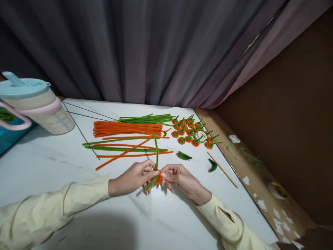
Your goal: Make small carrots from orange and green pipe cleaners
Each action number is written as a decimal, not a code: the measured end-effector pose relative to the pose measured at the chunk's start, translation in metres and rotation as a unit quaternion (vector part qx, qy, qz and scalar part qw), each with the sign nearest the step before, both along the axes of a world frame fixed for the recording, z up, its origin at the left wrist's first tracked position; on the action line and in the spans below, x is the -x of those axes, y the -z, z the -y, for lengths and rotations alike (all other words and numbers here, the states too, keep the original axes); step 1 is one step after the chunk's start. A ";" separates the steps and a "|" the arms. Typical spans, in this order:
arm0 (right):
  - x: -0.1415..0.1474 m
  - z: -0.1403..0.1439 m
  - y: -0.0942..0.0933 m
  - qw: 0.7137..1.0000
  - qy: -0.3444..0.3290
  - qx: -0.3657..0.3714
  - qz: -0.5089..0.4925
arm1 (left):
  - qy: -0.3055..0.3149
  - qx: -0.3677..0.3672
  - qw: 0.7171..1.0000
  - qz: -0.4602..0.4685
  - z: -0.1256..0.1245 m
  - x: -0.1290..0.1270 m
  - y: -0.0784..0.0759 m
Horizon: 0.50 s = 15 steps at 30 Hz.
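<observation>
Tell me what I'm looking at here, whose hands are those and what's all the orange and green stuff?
The picture comes from a camera worn on a person's head, looking down at their own two hands. The left hand and the right hand together pinch a small orange pipe-cleaner coil with a green pipe cleaner sticking up through it. They work on a white marble-look table. Beyond the hands lie loose orange pipe cleaners and green ones, plus a pile of finished little orange pieces with green stems around a roll of tape. A thin wooden stick lies to the right, and a big drinking jug with a blue lid stands at the left.
</observation>
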State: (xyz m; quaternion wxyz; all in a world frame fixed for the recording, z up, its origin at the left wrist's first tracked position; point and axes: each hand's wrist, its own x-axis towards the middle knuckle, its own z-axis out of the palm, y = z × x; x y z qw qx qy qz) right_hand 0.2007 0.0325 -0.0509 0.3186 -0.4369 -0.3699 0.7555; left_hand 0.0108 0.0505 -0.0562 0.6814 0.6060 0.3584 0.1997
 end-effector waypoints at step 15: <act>-0.004 -0.002 -0.006 0.999 -0.014 0.034 -0.034 | -0.020 -0.004 1.000 0.001 0.000 -0.002 0.003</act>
